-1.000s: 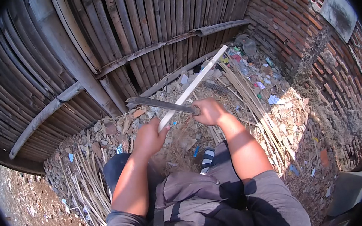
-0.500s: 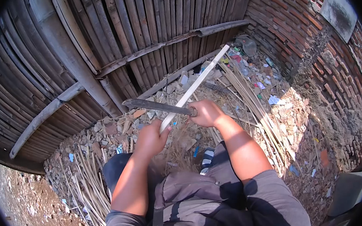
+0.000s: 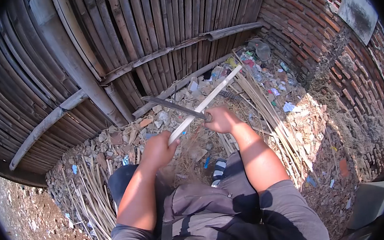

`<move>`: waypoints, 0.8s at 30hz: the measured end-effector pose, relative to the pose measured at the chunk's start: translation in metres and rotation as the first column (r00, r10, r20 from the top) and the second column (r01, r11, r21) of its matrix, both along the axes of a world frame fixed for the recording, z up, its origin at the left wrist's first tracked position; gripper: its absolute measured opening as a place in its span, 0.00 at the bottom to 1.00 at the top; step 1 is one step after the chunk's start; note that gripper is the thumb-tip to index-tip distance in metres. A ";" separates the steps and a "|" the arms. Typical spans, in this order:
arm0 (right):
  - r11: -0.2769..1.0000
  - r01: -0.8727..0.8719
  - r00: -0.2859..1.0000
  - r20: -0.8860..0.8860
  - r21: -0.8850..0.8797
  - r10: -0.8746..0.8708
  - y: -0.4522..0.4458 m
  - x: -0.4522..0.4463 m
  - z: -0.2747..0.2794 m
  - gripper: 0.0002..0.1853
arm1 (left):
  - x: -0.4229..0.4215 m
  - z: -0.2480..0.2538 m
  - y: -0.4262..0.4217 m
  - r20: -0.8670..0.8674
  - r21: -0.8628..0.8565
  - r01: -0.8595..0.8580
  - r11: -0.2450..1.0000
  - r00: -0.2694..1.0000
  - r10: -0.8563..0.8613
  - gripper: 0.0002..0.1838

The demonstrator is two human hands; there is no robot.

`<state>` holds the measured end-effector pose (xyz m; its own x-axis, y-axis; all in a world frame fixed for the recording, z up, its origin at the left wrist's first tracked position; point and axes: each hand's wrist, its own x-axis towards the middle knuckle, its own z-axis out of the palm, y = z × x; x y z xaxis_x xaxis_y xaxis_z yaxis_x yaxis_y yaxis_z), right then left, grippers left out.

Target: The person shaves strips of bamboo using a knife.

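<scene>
A pale, squared strip (image 3: 220, 88) of bamboo or wood slants up to the right, its near end closed in my left hand (image 3: 157, 149). My right hand (image 3: 220, 119) grips the handle of a dark machete (image 3: 169, 105), whose long blade points to the upper left. Blade and strip cross just left of my right hand, and the blade seems to rest against the strip. My fingers hide most of the handle and the strip's near end.
A bamboo wall (image 3: 156, 22) stands ahead, meeting a brick wall (image 3: 302, 23) on the right. Bundles of thin bamboo strips (image 3: 271, 113) lie to the right, and more strips (image 3: 89, 197) to the left. Rubble and litter (image 3: 164, 118) cover the ground.
The strip's far end has dropped lower and toward me. The machete has turned so its tip sits higher and farther right, and the crossing point has slid a little along the strip.
</scene>
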<state>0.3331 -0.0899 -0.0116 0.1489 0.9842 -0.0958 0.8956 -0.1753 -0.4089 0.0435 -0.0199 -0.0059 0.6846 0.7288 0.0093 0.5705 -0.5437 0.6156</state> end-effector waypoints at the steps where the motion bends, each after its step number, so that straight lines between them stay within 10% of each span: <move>1: 0.998 -0.056 0.998 -0.034 0.023 0.057 -0.002 -0.012 0.007 0.26 | 0.000 0.000 0.000 -0.005 -0.008 0.006 1.000 1.000 -0.006 0.22; 9: 0.986 0.144 0.953 -0.281 0.085 -0.115 -0.006 0.015 0.014 0.33 | -0.010 0.003 0.005 0.056 -0.017 -0.059 0.998 0.997 0.059 0.22; 21: 0.997 -0.006 1.000 0.020 0.079 0.004 -0.006 -0.001 0.020 0.31 | -0.008 0.009 0.002 0.122 -0.010 -0.059 0.998 0.991 0.060 0.21; 24: 0.976 0.113 0.979 -0.187 0.186 -0.078 -0.003 0.034 -0.010 0.32 | -0.015 0.010 0.002 0.069 -0.021 -0.053 0.998 0.996 0.054 0.21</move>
